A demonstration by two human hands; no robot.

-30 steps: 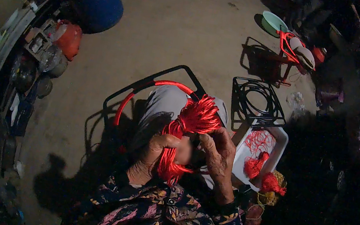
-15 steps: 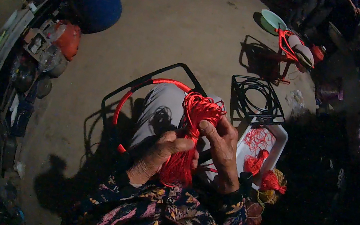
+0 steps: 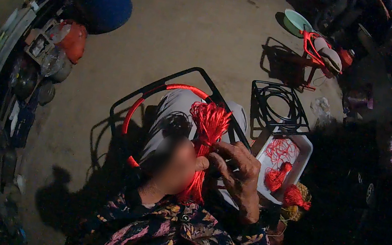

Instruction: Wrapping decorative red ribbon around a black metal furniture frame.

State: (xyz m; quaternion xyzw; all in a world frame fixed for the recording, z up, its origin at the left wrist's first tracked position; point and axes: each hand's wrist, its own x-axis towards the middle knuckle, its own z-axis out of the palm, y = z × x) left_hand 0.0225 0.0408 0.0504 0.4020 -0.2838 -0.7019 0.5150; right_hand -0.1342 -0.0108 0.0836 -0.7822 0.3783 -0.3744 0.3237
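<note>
My left hand (image 3: 176, 166) grips a thick bundle of red cords (image 3: 210, 125) around its middle, holding it upright over my lap. My right hand (image 3: 237, 168) pinches the same bundle from the right, fingers on the strands just below its fanned top. Behind the bundle a black metal frame (image 3: 189, 72) with a red-wrapped ring (image 3: 160, 90) inside it leans across my knees. A white tray (image 3: 299, 155) at my right holds loose red cord and red tassels (image 3: 277, 177).
A second black frame with a ring (image 3: 278, 110) lies on the concrete floor ahead right. A red stool (image 3: 316, 52) and a green bowl (image 3: 296, 21) stand farther off. A blue barrel (image 3: 105, 1) and an orange container (image 3: 72, 42) sit at the left beside cluttered shelving.
The red bundle has been drawn together and stood upright, its top now fanned above my hands. My left hand has closed more tightly around its middle.
</note>
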